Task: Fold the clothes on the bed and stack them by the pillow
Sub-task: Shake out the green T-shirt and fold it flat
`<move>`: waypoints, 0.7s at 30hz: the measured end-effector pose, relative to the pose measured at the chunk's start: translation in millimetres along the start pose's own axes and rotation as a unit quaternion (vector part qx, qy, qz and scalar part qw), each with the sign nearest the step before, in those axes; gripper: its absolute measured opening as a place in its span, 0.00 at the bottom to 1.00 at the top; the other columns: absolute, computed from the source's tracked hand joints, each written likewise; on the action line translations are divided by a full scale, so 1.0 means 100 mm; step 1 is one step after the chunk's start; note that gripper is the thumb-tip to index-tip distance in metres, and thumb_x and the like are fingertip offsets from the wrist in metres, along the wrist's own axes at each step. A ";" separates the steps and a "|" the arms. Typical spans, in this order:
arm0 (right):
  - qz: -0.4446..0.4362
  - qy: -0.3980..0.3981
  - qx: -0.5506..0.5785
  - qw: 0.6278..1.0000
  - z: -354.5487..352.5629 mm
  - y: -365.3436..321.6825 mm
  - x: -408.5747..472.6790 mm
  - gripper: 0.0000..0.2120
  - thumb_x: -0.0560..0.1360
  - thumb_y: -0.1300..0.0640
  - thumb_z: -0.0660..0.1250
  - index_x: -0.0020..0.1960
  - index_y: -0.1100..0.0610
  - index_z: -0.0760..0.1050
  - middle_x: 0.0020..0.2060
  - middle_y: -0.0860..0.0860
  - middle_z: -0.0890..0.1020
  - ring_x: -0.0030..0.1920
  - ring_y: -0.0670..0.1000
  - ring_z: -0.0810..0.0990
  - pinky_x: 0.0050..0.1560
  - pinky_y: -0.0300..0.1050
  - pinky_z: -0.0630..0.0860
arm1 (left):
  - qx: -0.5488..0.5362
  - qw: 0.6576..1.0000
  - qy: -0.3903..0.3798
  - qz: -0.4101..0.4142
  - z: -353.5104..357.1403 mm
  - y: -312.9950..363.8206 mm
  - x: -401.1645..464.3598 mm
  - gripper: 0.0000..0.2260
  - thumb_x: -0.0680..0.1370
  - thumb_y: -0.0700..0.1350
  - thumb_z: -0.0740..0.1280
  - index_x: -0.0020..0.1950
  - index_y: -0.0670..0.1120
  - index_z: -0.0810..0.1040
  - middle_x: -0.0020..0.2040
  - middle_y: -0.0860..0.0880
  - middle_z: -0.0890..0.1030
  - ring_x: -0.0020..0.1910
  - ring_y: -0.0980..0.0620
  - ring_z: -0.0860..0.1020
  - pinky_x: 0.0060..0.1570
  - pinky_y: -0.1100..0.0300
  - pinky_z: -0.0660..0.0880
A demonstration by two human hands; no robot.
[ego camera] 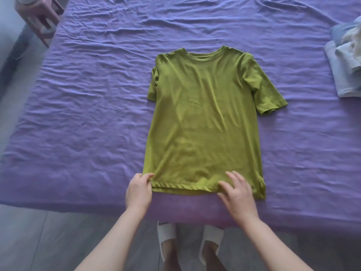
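White slippers on the grey floor, at the bed's edge. My left hand pinches the near-left hem corner of the green T-shirt; my right hand rests on the hem, fingers spread. Shirt lies flat on the purple bed (collar away from me). Pale clothes pile far right.

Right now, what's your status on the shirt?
Left hand pinches hem corner of olive-green short-sleeved T-shirt; right hand flat on hem. Shirt spread face-up, unfolded. Pale-blue clothes pile far right, apart.
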State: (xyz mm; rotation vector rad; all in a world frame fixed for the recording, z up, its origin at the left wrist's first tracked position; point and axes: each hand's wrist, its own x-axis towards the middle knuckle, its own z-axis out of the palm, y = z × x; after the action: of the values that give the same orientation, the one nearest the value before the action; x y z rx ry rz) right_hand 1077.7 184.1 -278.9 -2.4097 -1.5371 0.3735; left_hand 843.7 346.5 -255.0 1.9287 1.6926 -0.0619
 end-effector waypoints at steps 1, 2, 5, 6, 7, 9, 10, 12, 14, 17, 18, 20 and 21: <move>-0.030 -0.007 0.002 1.000 0.07 -0.11 0.00 0.21 0.53 0.58 0.83 0.45 0.57 0.83 0.51 0.59 0.82 0.54 0.62 0.80 0.50 0.58 0.77 | -0.021 1.000 -0.006 -0.003 0.01 0.00 0.02 0.12 0.77 0.39 0.65 0.60 0.45 0.79 0.53 0.42 0.77 0.53 0.42 0.76 0.53 0.52 0.72; -0.043 -0.014 0.005 0.999 0.13 -0.21 0.00 0.22 0.52 0.58 0.83 0.45 0.57 0.83 0.49 0.57 0.83 0.53 0.60 0.81 0.49 0.56 0.78 | -0.041 0.999 -0.018 -0.003 0.01 -0.01 0.03 0.13 0.76 0.39 0.67 0.60 0.45 0.79 0.52 0.43 0.76 0.52 0.43 0.76 0.54 0.54 0.72; -0.004 0.001 0.040 0.999 0.25 -0.38 0.07 0.16 0.56 0.61 0.82 0.42 0.56 0.83 0.44 0.54 0.84 0.48 0.58 0.82 0.46 0.54 0.78 | -0.029 0.995 -0.082 0.045 0.02 -0.12 0.09 0.19 0.74 0.37 0.68 0.65 0.46 0.75 0.51 0.46 0.70 0.52 0.46 0.75 0.55 0.60 0.69; 0.013 0.014 0.045 0.999 0.27 -0.38 0.10 0.13 0.58 0.62 0.81 0.40 0.56 0.82 0.43 0.53 0.84 0.46 0.58 0.82 0.44 0.54 0.78 | -0.008 0.993 -0.096 0.061 0.02 -0.17 0.11 0.20 0.75 0.36 0.67 0.66 0.45 0.74 0.52 0.46 0.69 0.53 0.46 0.75 0.56 0.60 0.69; 0.025 0.025 0.044 0.998 0.28 -0.38 0.11 0.10 0.60 0.63 0.80 0.39 0.57 0.82 0.40 0.52 0.84 0.44 0.58 0.82 0.43 0.53 0.78 | 0.012 0.992 -0.103 0.070 0.01 -0.23 0.11 0.20 0.75 0.34 0.65 0.67 0.45 0.74 0.52 0.44 0.70 0.54 0.45 0.74 0.56 0.58 0.69; 0.033 0.041 0.042 0.998 0.26 -0.37 0.13 0.09 0.62 0.65 0.78 0.39 0.57 0.81 0.33 0.52 0.82 0.36 0.57 0.81 0.38 0.51 0.77 | 0.040 0.991 -0.097 0.084 -0.05 -0.36 0.11 0.20 0.74 0.32 0.62 0.65 0.43 0.76 0.51 0.42 0.71 0.54 0.43 0.74 0.55 0.54 0.71; 0.028 0.045 0.033 0.998 0.24 -0.37 0.14 0.09 0.62 0.65 0.78 0.39 0.57 0.80 0.28 0.52 0.80 0.31 0.56 0.79 0.35 0.50 0.76 | 0.053 0.990 -0.090 0.094 -0.09 -0.43 0.12 0.19 0.74 0.32 0.62 0.63 0.44 0.77 0.50 0.42 0.71 0.53 0.42 0.74 0.53 0.53 0.72; 0.014 0.040 0.010 0.999 0.20 -0.38 0.15 0.10 0.62 0.65 0.79 0.38 0.57 0.80 0.23 0.52 0.76 0.25 0.56 0.76 0.30 0.47 0.74 | 0.075 0.988 -0.075 0.113 -0.15 -0.56 0.16 0.19 0.73 0.31 0.63 0.60 0.45 0.80 0.47 0.42 0.72 0.50 0.42 0.74 0.48 0.50 0.73; 0.004 0.040 -0.002 0.999 0.19 -0.38 0.13 0.10 0.61 0.65 0.79 0.37 0.57 0.81 0.23 0.53 0.75 0.25 0.57 0.75 0.29 0.45 0.74 | 0.083 0.986 -0.071 0.125 -0.21 -0.62 0.15 0.17 0.74 0.32 0.64 0.58 0.47 0.81 0.45 0.42 0.71 0.49 0.41 0.73 0.44 0.48 0.74; 0.011 0.026 0.022 0.999 0.24 -0.41 0.02 0.10 0.62 0.66 0.78 0.40 0.56 0.82 0.29 0.52 0.77 0.31 0.58 0.77 0.33 0.49 0.75 | 0.079 0.985 -0.083 0.130 -0.22 -0.59 0.12 0.15 0.75 0.34 0.64 0.56 0.49 0.82 0.47 0.44 0.72 0.51 0.44 0.73 0.45 0.50 0.74; 0.016 0.019 0.033 0.999 0.26 -0.41 -0.01 0.11 0.62 0.67 0.78 0.41 0.56 0.83 0.31 0.52 0.78 0.34 0.58 0.78 0.36 0.50 0.76 | 0.075 0.985 -0.084 0.130 -0.21 -0.57 0.11 0.12 0.76 0.36 0.65 0.53 0.49 0.83 0.49 0.45 0.73 0.53 0.45 0.73 0.46 0.51 0.74; 0.032 0.009 0.048 0.998 0.27 -0.41 -0.06 0.13 0.61 0.66 0.78 0.43 0.55 0.83 0.35 0.52 0.79 0.37 0.59 0.79 0.40 0.51 0.76 | 0.066 0.987 -0.069 0.126 -0.18 -0.52 0.09 0.06 0.75 0.40 0.68 0.48 0.48 0.84 0.54 0.46 0.75 0.57 0.45 0.71 0.49 0.51 0.74; 0.042 0.005 0.052 0.998 0.27 -0.41 -0.06 0.14 0.60 0.66 0.79 0.43 0.55 0.83 0.36 0.53 0.80 0.38 0.59 0.79 0.41 0.51 0.75 | 0.067 0.989 -0.052 0.121 -0.17 -0.50 0.07 0.05 0.74 0.41 0.70 0.47 0.48 0.84 0.57 0.46 0.75 0.59 0.44 0.70 0.51 0.51 0.73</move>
State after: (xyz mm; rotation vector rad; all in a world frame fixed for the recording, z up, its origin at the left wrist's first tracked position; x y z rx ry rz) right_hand 1031.0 197.7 -289.0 -2.3960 -1.3795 0.4454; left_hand 793.7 362.5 -262.8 2.1773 1.4071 -0.1847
